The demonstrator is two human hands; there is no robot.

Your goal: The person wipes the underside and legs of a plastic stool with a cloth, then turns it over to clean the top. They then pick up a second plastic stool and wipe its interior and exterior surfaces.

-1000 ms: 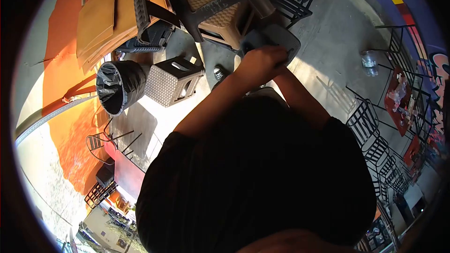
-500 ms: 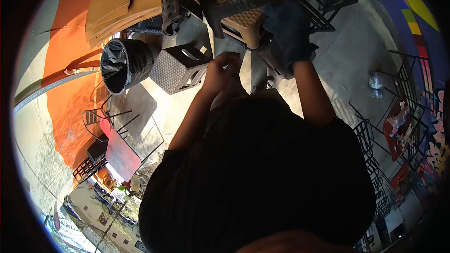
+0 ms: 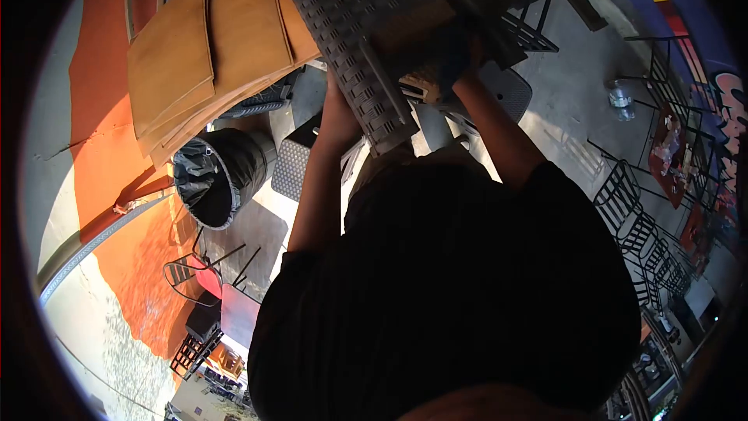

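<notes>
A dark plastic piece of furniture with a woven pattern point(image 3: 358, 62) slants across the upper middle of the view. My left hand point(image 3: 335, 109) is raised against its left edge; the fingers are hidden behind it. In the shade under the dark frame, my right hand point(image 3: 470, 58) is closed on a dark blue cloth point(image 3: 453, 70), beside a brownish woven surface point(image 3: 413, 27). A light tan stool edge point(image 3: 421, 90) shows just below the cloth. Most of this area is too dark to make out.
Brown sheets point(image 3: 241, 15) are stacked at the upper left. Below them stand a lined black bin point(image 3: 245, 160) and a grey stool point(image 3: 290, 168). Black metal chairs point(image 3: 627, 210), a cluttered red table point(image 3: 668, 152) and a clear water bottle point(image 3: 621, 100) are at the right.
The woven furniture has swung down and closer to me, tilting across the view. My left hand has risen from low in front of me to its edge. The cloth hand has shifted under the frame.
</notes>
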